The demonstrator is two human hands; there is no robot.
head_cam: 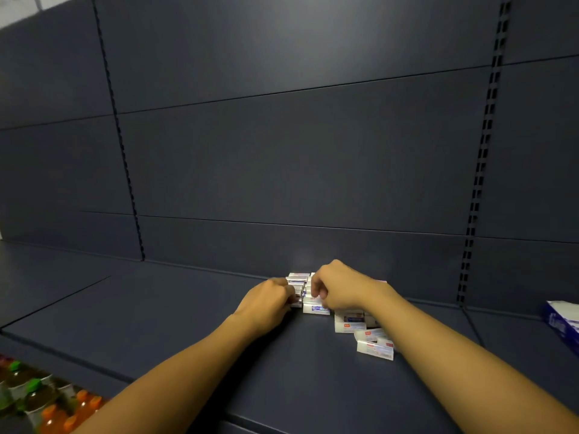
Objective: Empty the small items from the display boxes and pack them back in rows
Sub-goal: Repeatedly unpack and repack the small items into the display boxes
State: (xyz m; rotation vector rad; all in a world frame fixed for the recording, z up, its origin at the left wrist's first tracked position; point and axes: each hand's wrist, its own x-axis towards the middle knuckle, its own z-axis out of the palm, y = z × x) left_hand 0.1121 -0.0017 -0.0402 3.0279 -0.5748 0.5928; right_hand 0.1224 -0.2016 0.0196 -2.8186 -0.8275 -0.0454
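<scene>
Nearest the viewer, below the front edge of a dark shelf (188, 324) and towards its left end, stand bottles (37, 393) with green and orange caps, blurred and partly cut off by the frame.

Two bare forearms reach forward over the shelf. Beside the right forearm, on the shelf, lies a loose cluster of small white packs (374, 350), each a short flat box with a red mark and some blue print; the lettering is too small to read. They lie at mixed angles, some touching or overlapping.

Further in, the left hand (269, 303) has its fingers curled, pinching the near end of a row (297, 286) of the same white packs that stand side by side on the shelf. The right hand (338, 289) is just beside it, fingers bent down and gripping packs at the right side of that row; one pack with a blue label (316, 309) lies flat under its fingertips. The two hands are close together, almost touching, with the row between them.

At the shelf's far right edge, well apart from the row, sits part of a blue and white box (562, 324), cut off by the frame.

Behind the shelf rises a dark panelled back wall (297, 151) with slotted uprights.
</scene>
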